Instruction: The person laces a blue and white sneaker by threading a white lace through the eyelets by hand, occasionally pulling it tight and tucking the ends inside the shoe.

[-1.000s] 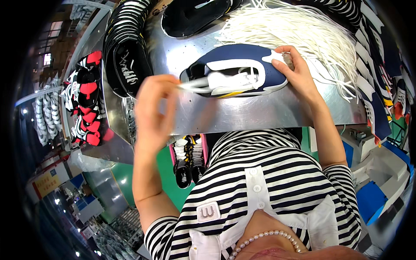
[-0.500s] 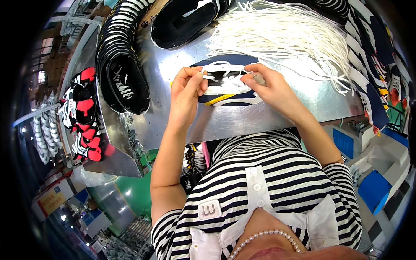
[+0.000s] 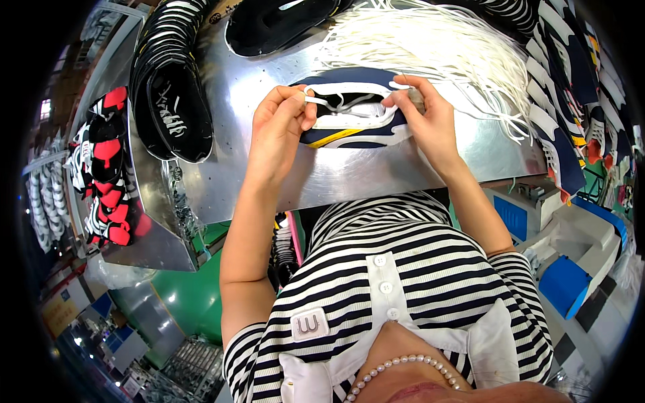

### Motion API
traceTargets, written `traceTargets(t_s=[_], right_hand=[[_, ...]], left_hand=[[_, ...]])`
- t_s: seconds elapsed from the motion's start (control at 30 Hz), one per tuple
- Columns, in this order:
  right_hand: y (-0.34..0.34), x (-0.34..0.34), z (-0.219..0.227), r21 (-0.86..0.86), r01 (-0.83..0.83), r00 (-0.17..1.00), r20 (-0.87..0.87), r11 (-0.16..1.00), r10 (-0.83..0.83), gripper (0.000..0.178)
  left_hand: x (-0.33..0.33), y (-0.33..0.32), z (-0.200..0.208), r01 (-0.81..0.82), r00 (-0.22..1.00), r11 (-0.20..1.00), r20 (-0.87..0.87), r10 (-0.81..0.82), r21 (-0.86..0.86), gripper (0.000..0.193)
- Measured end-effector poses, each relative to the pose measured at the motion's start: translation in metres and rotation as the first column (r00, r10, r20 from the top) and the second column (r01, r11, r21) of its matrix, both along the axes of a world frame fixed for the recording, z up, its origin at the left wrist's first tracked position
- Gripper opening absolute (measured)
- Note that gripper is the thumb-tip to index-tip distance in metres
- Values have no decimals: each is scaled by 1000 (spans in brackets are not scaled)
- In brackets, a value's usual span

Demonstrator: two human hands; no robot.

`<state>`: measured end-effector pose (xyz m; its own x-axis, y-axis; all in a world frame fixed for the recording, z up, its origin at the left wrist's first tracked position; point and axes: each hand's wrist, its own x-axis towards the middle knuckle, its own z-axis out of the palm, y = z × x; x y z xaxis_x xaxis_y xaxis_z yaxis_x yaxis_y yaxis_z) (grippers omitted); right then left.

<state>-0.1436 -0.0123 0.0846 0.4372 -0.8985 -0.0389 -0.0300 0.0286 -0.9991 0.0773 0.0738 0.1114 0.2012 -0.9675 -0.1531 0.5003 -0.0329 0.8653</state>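
Note:
A navy shoe upper (image 3: 363, 75) with white edging and a yellow stripe lies on the metal table, its opening facing up. My left hand (image 3: 279, 121), at the opening's left end, pinches a white shoelace (image 3: 316, 100) between thumb and fingers. Part of the lace loops across the dark opening. At the right end, my right hand (image 3: 430, 117) has its thumb and index finger curled at the upper's edge. A bit of white lace shows by that index finger. Tucked within the hand is a small grey tool (image 3: 416, 101), mostly hidden.
A heap of loose white laces (image 3: 423, 47) lies behind the upper. Black shoe uppers (image 3: 171, 114) form a curved stack at left, with another black upper (image 3: 275, 27) at the back. More navy and white uppers (image 3: 557, 134) line the right side. Red and black uppers (image 3: 107, 168) hang far left.
The right index finger has lifted away from the thumb, toward the upper's far edge. My left hand still pinches the lace. The whole view has shifted slightly.

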Motion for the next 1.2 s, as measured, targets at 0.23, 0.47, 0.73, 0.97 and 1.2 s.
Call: traceTargets(t_s=[0.23,0.47,0.73,0.97,1.2], right_hand=[[-4,-1,12,50,31,999,-27,998,-30,23],[-12,21,-19,-388,196,942,-182,901,-284,14],[-12,22,-19,-338,186,950,-178,923,-257,14],[-37,-6,-4,258,-36,968,250,966,-31,21],[-23,-29,29,33,-219,968,130,975,213,22]], left_hand=[[3,2,5,-62,990,998,-125,64,15,9],[33,19,50,-109,494,982,-865,-82,-155,14],[289,161,90,-695,428,719,-806,409,-5,13],[15,39,90,172,782,984,613,-114,-36,20],[-38,-30,65,352,228,930,973,18,-100,7]])
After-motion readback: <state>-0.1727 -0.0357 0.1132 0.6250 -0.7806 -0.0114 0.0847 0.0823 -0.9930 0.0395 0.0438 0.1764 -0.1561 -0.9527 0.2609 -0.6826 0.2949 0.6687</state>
